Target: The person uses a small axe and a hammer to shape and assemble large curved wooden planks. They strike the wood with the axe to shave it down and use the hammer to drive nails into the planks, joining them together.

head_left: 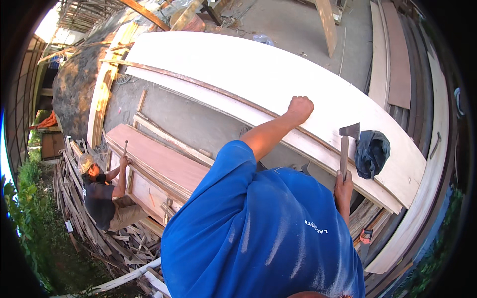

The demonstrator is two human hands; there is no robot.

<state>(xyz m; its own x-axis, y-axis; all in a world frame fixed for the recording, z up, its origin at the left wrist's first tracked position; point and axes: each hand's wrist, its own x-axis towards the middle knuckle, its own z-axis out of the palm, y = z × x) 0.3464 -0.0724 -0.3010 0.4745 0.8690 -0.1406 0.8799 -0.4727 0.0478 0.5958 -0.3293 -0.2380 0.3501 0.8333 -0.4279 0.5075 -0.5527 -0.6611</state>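
Note:
Over the long white board (pixel 233 64), my left hand (pixel 300 108) is closed in a fist. Its fingers are turned away, so whatever they may hold is hidden. My right hand (pixel 343 191) grips the lower end of a wooden handle. That handle belongs to a hatchet (pixel 351 130), held upright with its dark metal head at the top, above the board's near side. Just right of the hatchet, a crumpled black plastic bag (pixel 372 154) lies on the board. A thin wooden strip (pixel 213 88) runs lengthwise along the board's near part.
At the left, a person (pixel 107 191) holds a stick-like tool beside a pinkish wooden panel (pixel 164 154). Scrap wood (pixel 89 208) is heaped behind that person. Long planks (pixel 397 54) are stacked at the right. An orange-handled tool (pixel 366 236) lies low on the right.

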